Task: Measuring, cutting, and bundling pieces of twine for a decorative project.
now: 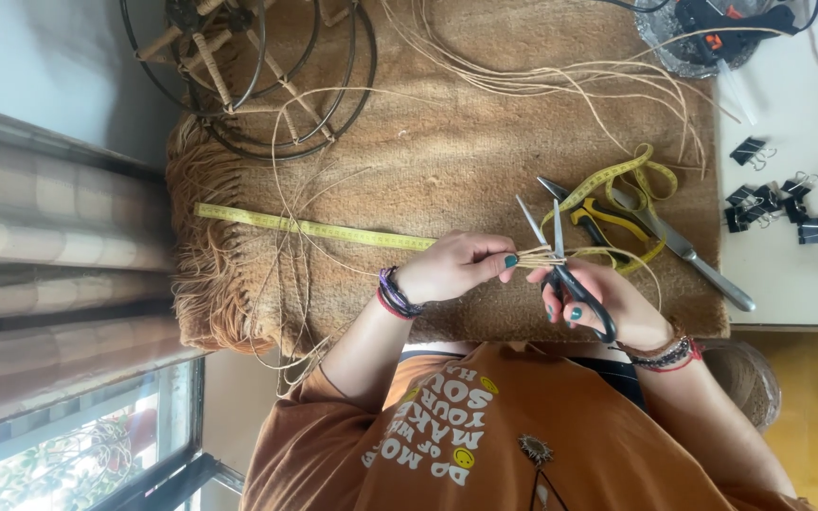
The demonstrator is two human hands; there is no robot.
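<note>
In the middle of the frame, just above my orange shirt, my two hands met over a brown woven mat (447, 142) with a fringed left edge. My left hand (456, 267) was closed in a pinch, thumb and fingertips clamped on a small bundle of pale cane strands (536, 256). The bundle's long axis ran nearly level across the picture, its free ends poking rightward from my left fingertips toward my right hand (608, 295), which sat just beside it.

My right hand was curled through the black handles of the scissors (560, 267). The blades stood apart in a narrow V, their tips aimed toward the top of the frame and leaning slightly left, so they crossed the strands almost at right angles. The bundle seemed to lie low in that V, near the pivot, though I could not tell whether the steel touched it. Both wrists came up from the lower edge, bracelets on each, the left forearm angled from lower left and the right from lower right.

A yellow measuring tape (314, 228) ran leftward from behind my left hand. Yellow-handled pliers (600, 220) and a knife (693, 257) lay just beyond the scissors. A wire frame (267, 114) wound with cane sat in the upper left, and black binder clips (771, 202) lay on the white tabletop (807, 274) at the right.
</note>
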